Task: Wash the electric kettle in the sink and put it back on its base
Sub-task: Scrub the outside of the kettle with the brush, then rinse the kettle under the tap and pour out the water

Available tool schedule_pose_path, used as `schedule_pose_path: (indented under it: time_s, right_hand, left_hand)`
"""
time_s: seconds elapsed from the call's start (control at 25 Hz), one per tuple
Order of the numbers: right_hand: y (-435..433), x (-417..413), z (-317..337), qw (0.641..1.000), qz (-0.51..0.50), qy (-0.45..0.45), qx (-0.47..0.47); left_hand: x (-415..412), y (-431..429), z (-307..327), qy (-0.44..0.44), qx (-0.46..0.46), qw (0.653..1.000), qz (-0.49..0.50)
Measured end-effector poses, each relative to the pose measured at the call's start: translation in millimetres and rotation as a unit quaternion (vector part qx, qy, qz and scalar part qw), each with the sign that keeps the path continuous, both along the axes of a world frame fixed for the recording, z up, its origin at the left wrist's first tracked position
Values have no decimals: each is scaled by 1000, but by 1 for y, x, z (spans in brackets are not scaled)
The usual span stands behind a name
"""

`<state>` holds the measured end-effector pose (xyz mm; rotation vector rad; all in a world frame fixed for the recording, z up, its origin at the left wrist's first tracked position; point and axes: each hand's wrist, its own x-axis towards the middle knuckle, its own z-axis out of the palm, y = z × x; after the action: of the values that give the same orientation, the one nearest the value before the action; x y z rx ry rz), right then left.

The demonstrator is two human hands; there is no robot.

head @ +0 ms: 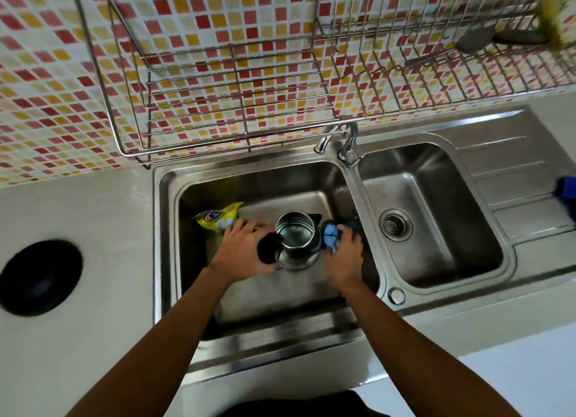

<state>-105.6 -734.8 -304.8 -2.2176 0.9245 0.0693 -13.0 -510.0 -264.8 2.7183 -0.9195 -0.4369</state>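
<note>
Two hands flanking the upright kettle (296, 239) in the sink (274, 295), left hand (240, 248) curling around its handle side beneath the open lid (269, 248), right hand (344, 254) pinching a blue sponge (330, 237) against its other side

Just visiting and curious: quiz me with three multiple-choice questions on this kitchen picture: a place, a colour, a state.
1. Where does the kettle stand? A left basin; B right basin; C counter.
2. What colour is the sponge in the right hand? A green; B blue; C red.
3. The kettle's lid is: A shut; B missing; C open.
Answers: A, it stands in the left basin, left of the tap; B, the sponge is light blue; C, the lid is swung back and the inside shows.
</note>
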Motion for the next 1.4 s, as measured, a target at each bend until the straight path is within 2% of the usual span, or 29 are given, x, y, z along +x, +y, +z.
schedule_pose_path:
  time_s: [0.04,0.08,0.16,0.2,0.24,0.36,0.44,0.52,0.64,0.8,0.96,1.08,1.2,1.4]
  right_hand:
    - [7,2,9,997,25,-70,11]
    - [18,4,18,990,72,-116,30]
    - [44,6,29,971,196,-127,56]
    - [56,7,31,959,250,-121,50]
    - [66,9,30,949,290,-116,38]
    - [85,15,24,945,320,-69,0]
    - [88,18,26,949,311,-51,-9]
    - [86,17,32,956,288,-57,24]
    - [69,23,46,962,255,-72,61]
    - [61,26,64,965,220,-77,119]
    - [43,33,78,964,142,-123,191]
    - [27,36,93,948,104,-148,261]
    - [24,38,114,922,108,-159,337]
    - [25,42,131,909,128,-145,369]
  left_hand:
    - [-1,6,1,37,-56,996,57]
    - [-3,13,0,90,-132,977,138]
    - [-8,35,-12,193,-308,883,295]
    - [-11,44,-18,214,-362,837,351]
    - [-13,54,-30,218,-370,816,386]
    - [-16,74,-58,232,-288,839,399]
    - [-20,76,-69,253,-219,869,366]
    - [-26,66,-71,256,-161,903,305]
    - [-31,37,-67,280,-192,907,250]
    - [-23,15,-60,226,-169,924,259]
    - [-12,19,-29,184,-176,944,211]
    - [-7,31,5,117,-221,955,159]
    - [1,43,36,68,-228,966,98]
    - [18,53,87,16,-183,983,31]
